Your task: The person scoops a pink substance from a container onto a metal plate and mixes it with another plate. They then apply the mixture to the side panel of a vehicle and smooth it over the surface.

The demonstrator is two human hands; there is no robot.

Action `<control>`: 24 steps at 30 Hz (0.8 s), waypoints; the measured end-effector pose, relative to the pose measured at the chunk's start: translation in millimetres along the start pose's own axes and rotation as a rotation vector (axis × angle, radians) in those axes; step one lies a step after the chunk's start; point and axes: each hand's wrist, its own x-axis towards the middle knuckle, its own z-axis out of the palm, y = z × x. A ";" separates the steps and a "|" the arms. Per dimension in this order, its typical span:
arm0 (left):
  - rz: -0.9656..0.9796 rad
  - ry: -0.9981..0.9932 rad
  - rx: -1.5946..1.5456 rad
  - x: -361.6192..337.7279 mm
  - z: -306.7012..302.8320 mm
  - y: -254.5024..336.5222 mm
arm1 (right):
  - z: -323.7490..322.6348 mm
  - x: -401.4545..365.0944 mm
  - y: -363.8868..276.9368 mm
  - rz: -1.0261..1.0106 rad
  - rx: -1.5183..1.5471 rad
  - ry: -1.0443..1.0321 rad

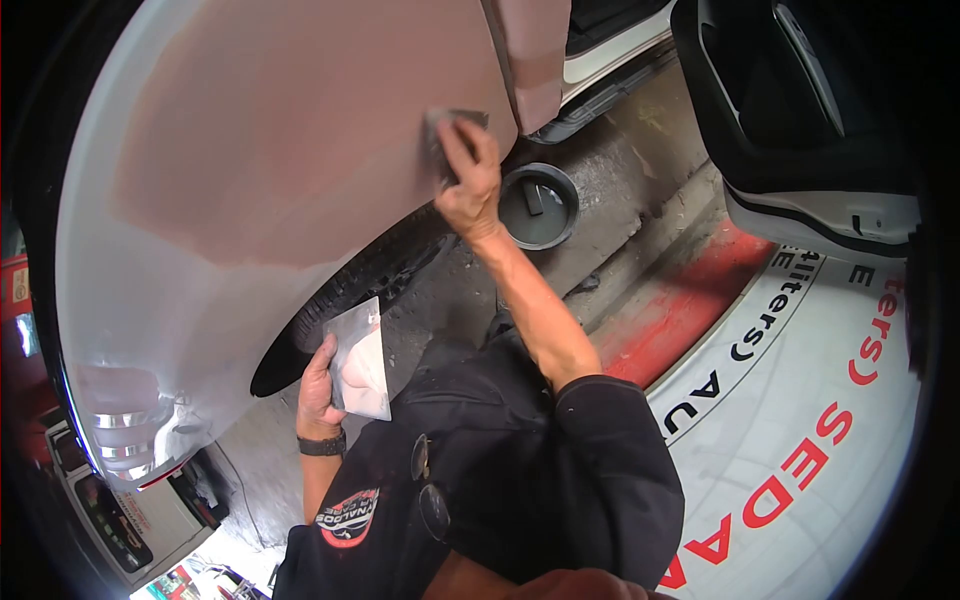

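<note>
Against the car panel, near its lower right edge, my right hand presses a dark grey sheet or pad, slightly blurred. The panel has a large dull pinkish-brown patch within a glossy white surface. My left hand holds a clear, flat, squarish plastic piece beside the wheel arch, fingers partly hidden behind it. Just right of my right wrist stands a round bucket of greyish liquid with a dark block in it.
An open car door hangs at the upper right. The tyre shows under the panel. A white banner with red and black lettering lies at the lower right, beside a red-painted floor strip. Another vehicle is at lower left.
</note>
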 end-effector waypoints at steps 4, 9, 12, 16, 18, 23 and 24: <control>-0.044 -0.115 -0.019 8.7 3.4 1.3 | -21.0 -24.8 -15.7 -0.081 0.066 -0.173; -0.026 -0.244 -0.018 35.9 16.0 -6.0 | -89.2 -48.3 7.5 0.342 0.210 -0.179; -0.055 -0.333 -0.073 41.2 30.1 -12.1 | -154.8 -76.6 41.6 0.981 0.467 0.167; -0.112 -0.446 -0.151 48.9 24.6 -18.4 | -247.9 -136.7 91.6 1.313 0.659 0.592; -0.153 -0.481 -0.183 56.5 15.1 -22.0 | -270.8 -157.7 83.5 1.376 0.662 0.679; -0.250 -0.561 -0.207 69.5 -2.2 -24.4 | -284.0 -198.5 65.8 1.485 0.650 0.628; -0.261 -0.552 -0.197 73.5 -6.5 -26.0 | -282.3 -199.9 64.9 1.496 0.607 0.604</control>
